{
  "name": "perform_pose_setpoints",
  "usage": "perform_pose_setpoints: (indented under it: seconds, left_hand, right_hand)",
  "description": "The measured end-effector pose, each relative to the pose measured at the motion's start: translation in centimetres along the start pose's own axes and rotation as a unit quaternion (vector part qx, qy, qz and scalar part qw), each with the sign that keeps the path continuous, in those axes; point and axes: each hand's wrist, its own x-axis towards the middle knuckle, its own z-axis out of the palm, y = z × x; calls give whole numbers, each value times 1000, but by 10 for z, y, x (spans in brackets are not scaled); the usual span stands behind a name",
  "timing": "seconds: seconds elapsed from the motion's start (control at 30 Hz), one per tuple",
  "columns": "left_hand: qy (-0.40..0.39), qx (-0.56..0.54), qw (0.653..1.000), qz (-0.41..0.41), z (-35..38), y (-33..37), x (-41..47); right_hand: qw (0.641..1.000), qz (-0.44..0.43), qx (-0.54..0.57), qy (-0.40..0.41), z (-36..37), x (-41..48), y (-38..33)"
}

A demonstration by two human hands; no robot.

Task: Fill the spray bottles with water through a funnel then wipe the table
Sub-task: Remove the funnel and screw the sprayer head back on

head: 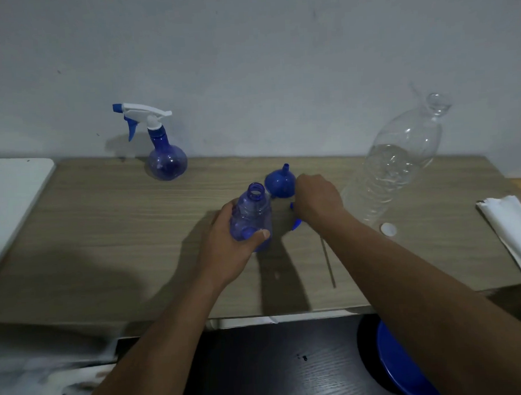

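Unlabelled open blue bottle [251, 215] in left hand [225, 243]

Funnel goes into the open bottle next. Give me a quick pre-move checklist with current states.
1. Open spray bottle neck uncovered: ok, the sprayer head is off and the mouth is clear.
2. Bottle steadied: ok, the left hand wraps its body, upright on the table.
3. Funnel within reach: ok, it rests wide end down, spout up, beside the right hand; it needs flipping.
4. Right hand free: cannot tell, blue sprayer parts show beneath it.
5. Water bottle ready to pour: ok, uncapped, its white cap lies on the table, water inside.
6. Wiping cloth at hand: ok, folded at the table's right edge.
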Motion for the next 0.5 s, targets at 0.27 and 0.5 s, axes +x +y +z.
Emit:
perform_pose_setpoints:
  seconds: [0.27,0.5]
  left_hand:
    - [0,18,1000,6,2,2,-2]
    - [-5,37,999,2,-4,0,-8]
  right_hand:
    - [998,9,-56,-15,27,-31,12]
    - [996,65,63,10,40,-47,19]
